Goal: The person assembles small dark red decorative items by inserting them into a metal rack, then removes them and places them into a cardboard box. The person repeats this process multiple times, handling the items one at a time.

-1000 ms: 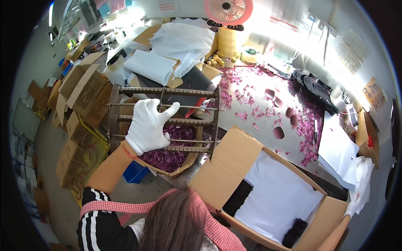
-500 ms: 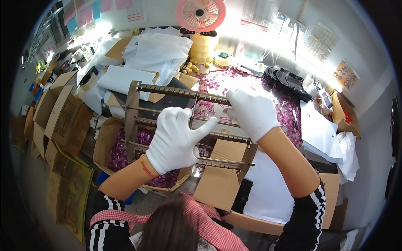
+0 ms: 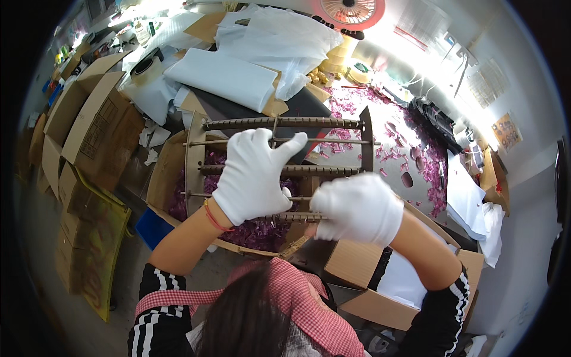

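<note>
Head view, one moment: both gloved hands are found on a wooden rack (image 3: 279, 160) made of two upright end boards joined by ridged rods and thin metal bars, standing over an open cardboard box (image 3: 163, 178) filled with small purple pieces (image 3: 253, 233). Half a second earlier the hands were spread higher on the rack; a full second earlier only the left was on it and the right was far out to the side. Both have since been brought down and drawn close together at the lowest ridged rod (image 3: 297, 217). The left hand (image 3: 253, 175) is seen open, thumb and forefinger spread in front of the middle rods, not closed on anything that can be made out. The right hand (image 3: 360, 208) is curled, its grip closed at the near end of the lowest rod; whether the rod is actually clamped is hidden by the glove. Work is judged to have shifted to that lowest rod. Room is tight: the rack's right end board (image 3: 369, 149) lies just beside a table (image 3: 416, 178) strewn with pink scraps, a second open box (image 3: 369, 285) sits under the right forearm, and stacked cartons (image 3: 77, 131) crowd the left. Free space is left mainly above the rack.
</note>
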### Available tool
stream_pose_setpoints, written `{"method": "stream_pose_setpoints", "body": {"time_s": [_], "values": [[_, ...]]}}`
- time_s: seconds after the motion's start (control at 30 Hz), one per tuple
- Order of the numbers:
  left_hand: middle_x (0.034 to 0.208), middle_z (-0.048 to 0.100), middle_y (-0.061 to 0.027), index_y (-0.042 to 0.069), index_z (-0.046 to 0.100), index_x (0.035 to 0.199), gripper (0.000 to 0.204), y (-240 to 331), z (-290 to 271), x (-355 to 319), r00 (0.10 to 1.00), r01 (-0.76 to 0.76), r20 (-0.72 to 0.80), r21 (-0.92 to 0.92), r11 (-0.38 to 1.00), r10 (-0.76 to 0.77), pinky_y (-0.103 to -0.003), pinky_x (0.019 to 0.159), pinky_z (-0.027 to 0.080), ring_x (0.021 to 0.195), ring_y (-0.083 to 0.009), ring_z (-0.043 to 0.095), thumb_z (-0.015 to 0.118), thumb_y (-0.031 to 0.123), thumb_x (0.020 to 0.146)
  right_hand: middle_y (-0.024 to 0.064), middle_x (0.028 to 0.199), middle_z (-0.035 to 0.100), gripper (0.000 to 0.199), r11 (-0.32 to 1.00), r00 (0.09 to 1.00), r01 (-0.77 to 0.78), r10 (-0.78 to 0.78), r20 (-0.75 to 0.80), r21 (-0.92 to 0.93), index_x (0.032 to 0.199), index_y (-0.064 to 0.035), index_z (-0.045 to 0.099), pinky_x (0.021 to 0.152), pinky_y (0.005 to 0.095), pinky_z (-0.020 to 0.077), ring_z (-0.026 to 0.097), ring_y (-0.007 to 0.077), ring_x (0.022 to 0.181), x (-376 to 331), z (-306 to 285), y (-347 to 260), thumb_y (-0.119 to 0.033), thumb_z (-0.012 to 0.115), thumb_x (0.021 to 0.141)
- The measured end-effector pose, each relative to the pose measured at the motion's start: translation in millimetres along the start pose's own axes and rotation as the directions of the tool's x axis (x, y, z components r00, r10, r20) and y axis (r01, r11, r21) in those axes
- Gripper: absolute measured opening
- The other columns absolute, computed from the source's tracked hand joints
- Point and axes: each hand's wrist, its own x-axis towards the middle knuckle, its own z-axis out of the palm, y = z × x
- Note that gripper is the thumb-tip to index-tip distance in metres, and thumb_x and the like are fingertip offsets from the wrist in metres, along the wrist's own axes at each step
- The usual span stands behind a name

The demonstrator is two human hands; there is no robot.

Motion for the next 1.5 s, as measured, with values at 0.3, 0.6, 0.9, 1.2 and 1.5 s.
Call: {"method": "stream_pose_setpoints", "body": {"time_s": [0.3, 0.6, 0.9, 1.2, 1.5], "values": [[0.107, 0.047, -0.0192, 0.019, 0.052, 0.136, 0.086, -14.0, 4.9, -3.8, 0.998, 0.034, -0.046, -0.005, 0.999, -0.035, -0.05, 0.092, 0.037, 0.102, -0.0382, 0.049, 0.077, 0.022, 0.053, 0.0039, 0.075, 0.06, 0.007, 0.966, 0.997, -0.066, 0.074, 0.022, -0.249, 0.079, -0.0085, 0.059, 0.056, 0.0343, 0.0554, 0.066, 0.0189, 0.069, 8.6, 72.2, -19.9, -0.014, 0.062, 0.079], [0.106, 0.046, -0.0186, 0.018, 0.051, 0.137, 0.086, -11.9, 13.4, -6.6, 0.993, 0.086, -0.068, -0.07, 0.994, -0.091, -0.048, 0.091, 0.038, 0.1, -0.0372, 0.048, 0.075, 0.024, 0.054, 0.0037, 0.071, 0.059, 0.014, 0.909, 0.986, -0.168, 0.151, -0.075, -0.381, 0.075, -0.0096, 0.057, 0.053, 0.0343, 0.054, 0.065, 0.0202, 0.065, 12.0, 92.8, -18.3, -0.018, 0.067, 0.079], [0.105, 0.046, -0.0186, 0.018, 0.052, 0.135, 0.084, -14.1, 17.9, -8.0, 0.992, 0.098, -0.07, -0.065, 0.993, -0.103, -0.049, 0.088, 0.038, 0.099, -0.0373, 0.048, 0.075, 0.024, 0.054, 0.0075, 0.073, 0.061, 0.02, 0.976, 0.904, -0.208, 0.168, -0.393, -0.06, 0.081, -0.0094, 0.061, 0.057, 0.0405, 0.0521, 0.064, 0.027, 0.065, 25.4, -1.6, -33.5, -0.027, 0.07, 0.084], [0.107, 0.044, -0.0198, 0.019, 0.054, 0.134, 0.08, 12.8, 17.6, -11.1, 0.987, -0.067, -0.15, -0.018, 0.998, 0.064, -0.051, 0.091, 0.036, 0.102, -0.0381, 0.044, 0.073, 0.019, 0.057, 0.0077, 0.071, 0.064, 0.01, 0.806, 0.909, -0.399, 0.284, -0.307, -0.437, 0.079, -0.0091, 0.064, 0.062, 0.0394, 0.0536, 0.068, 0.0259, 0.07, 56.9, -3.8, 60.5, -0.018, 0.07, 0.08], [0.104, 0.047, -0.0191, 0.017, 0.052, 0.135, 0.083, -8.6, 26.1, -12.8, 0.994, 0.094, -0.05, -0.115, 0.989, -0.101, -0.049, 0.088, 0.039, 0.098, -0.0387, 0.048, 0.074, 0.024, 0.056, 0.007, 0.088, 0.061, 0.011, 0.978, 0.878, -0.116, 0.019, -0.479, -0.175, 0.09, -0.0067, 0.06, 0.056, 0.0365, 0.0523, 0.064, 0.0255, 0.068, 50.3, 0.0, 39.6, -0.014, 0.067, 0.085]]}}
